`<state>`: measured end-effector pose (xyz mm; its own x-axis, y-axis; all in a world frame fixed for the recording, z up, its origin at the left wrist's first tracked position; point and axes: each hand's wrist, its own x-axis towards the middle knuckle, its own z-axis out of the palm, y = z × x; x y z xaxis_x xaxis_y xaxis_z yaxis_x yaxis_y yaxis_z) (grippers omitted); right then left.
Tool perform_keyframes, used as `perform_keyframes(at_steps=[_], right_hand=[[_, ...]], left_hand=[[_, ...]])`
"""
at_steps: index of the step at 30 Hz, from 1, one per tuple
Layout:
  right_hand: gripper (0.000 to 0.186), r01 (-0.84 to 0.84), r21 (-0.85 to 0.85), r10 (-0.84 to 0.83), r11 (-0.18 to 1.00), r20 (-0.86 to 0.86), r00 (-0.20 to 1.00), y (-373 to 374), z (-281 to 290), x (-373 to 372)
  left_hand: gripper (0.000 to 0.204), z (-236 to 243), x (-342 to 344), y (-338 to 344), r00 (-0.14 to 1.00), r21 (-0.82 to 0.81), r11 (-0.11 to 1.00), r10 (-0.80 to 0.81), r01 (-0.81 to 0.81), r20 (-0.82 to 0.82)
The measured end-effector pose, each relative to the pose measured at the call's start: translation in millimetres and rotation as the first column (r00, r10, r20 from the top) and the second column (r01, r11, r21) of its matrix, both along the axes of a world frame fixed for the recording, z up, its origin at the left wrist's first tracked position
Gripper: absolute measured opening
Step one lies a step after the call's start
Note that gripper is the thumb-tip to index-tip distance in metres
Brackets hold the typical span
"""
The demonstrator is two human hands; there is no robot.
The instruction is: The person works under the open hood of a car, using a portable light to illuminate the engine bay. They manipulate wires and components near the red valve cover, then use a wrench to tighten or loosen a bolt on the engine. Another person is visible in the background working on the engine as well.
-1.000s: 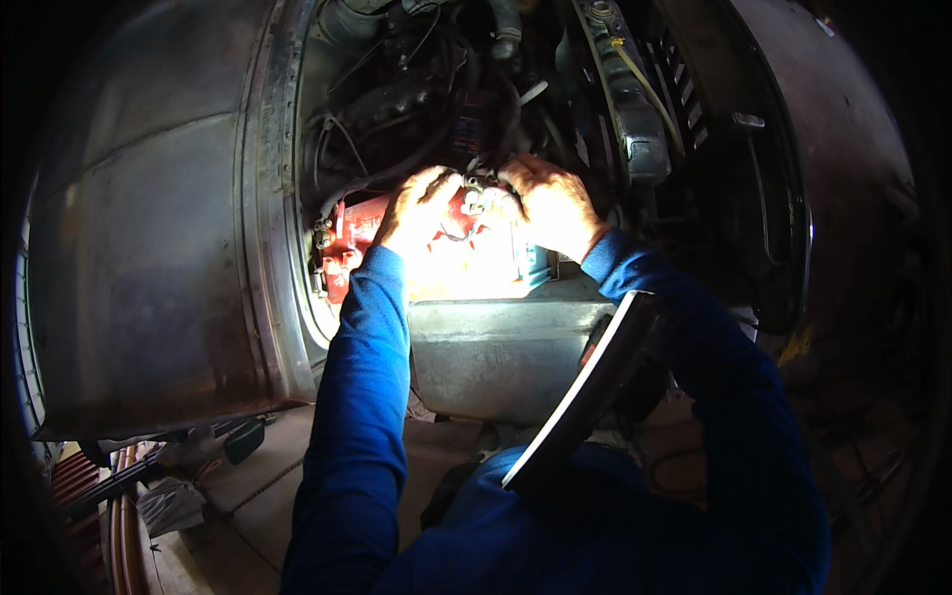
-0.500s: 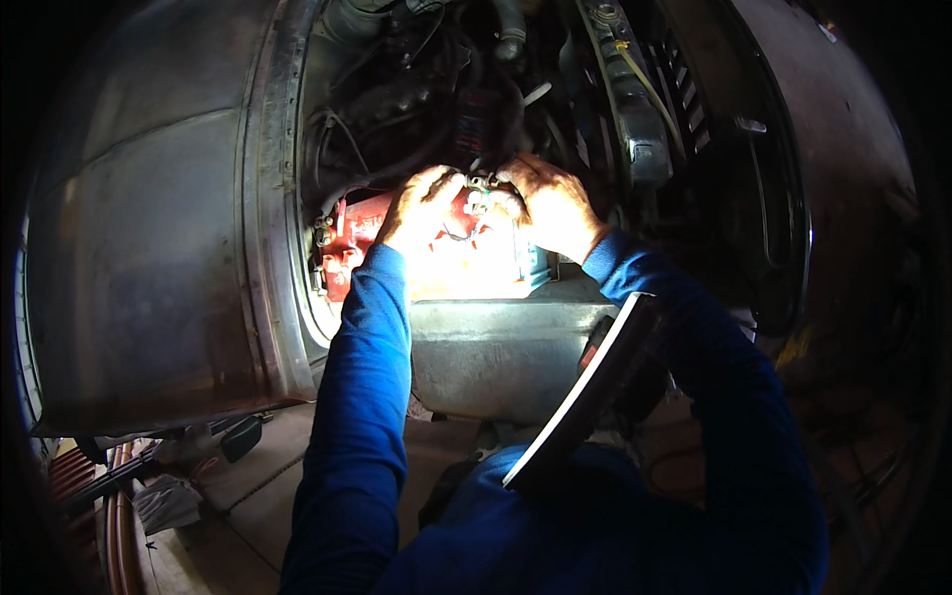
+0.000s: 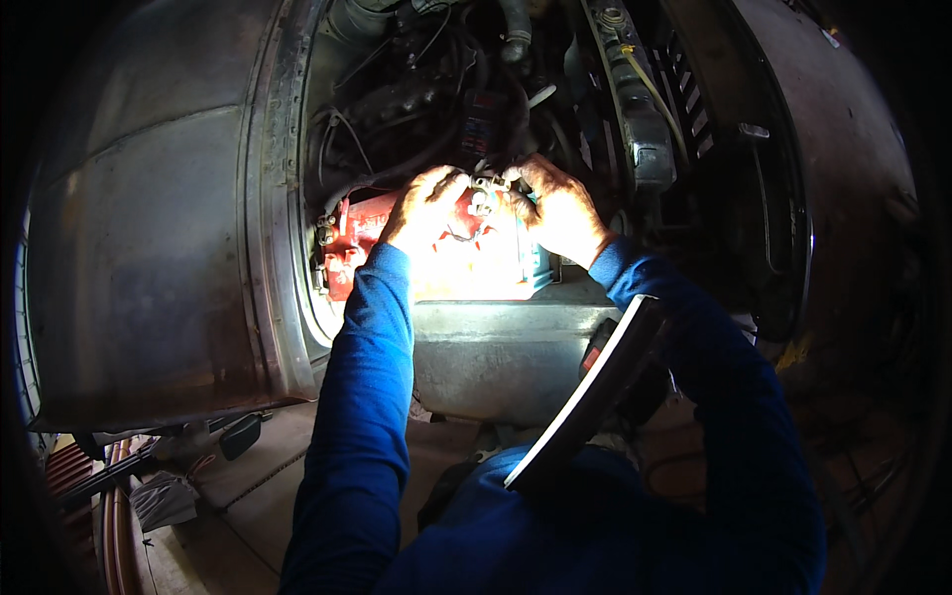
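Observation:
A red car battery (image 3: 372, 213) sits in the engine bay, its near part washed out by bright light. At its far right corner a metal battery terminal clamp (image 3: 482, 196) shows between my two hands. My left hand (image 3: 424, 208) is closed, its fingertips pinching the left side of the clamp. From the other side my right hand (image 3: 560, 206) curls in, with thumb and fingers closed at the clamp's right side. Exactly what lies under the fingertips is partly hidden. A second terminal clamp (image 3: 324, 231) is at the battery's left end.
A grey metal fender (image 3: 476, 367) stands between me and the battery. Dark hoses and engine parts (image 3: 407, 104) lie beyond it. The radiator (image 3: 650, 149) is on the right, a large body panel (image 3: 159, 248) on the left. A white-edged dark strip (image 3: 585, 392) crosses in front of my body.
Both hands stay at the terminal clamp. The right hand's fingers have shifted slightly, and the whole view has moved a little.

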<state>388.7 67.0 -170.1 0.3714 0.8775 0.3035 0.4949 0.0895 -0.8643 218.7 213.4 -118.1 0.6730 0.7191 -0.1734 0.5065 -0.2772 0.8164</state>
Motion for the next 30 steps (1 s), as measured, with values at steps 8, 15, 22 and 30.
perform_keyframes(at_steps=[8,15,22,30], right_hand=[[0.034,-0.251,-0.126,0.265,0.96,0.111,0.958,-17,17,13],[0.027,-0.302,-0.036,0.303,0.952,0.224,0.926,-19,10,14],[0.02,-0.079,0.139,0.085,0.987,-0.041,0.996,-19,12,18],[0.022,-0.426,-0.167,0.458,0.889,0.297,0.838,42,19,71]], left_hand=[[0.026,-7,2,11,0.999,-0.226,0.973,-0.027,0.037,0.046],[0.023,-2,2,10,0.999,-0.217,0.975,-0.044,0.044,0.007],[0.022,-10,1,14,0.998,-0.224,0.973,-0.041,0.051,0.048],[0.018,-3,2,17,1.0,-0.322,0.947,-0.023,0.023,0.002]])
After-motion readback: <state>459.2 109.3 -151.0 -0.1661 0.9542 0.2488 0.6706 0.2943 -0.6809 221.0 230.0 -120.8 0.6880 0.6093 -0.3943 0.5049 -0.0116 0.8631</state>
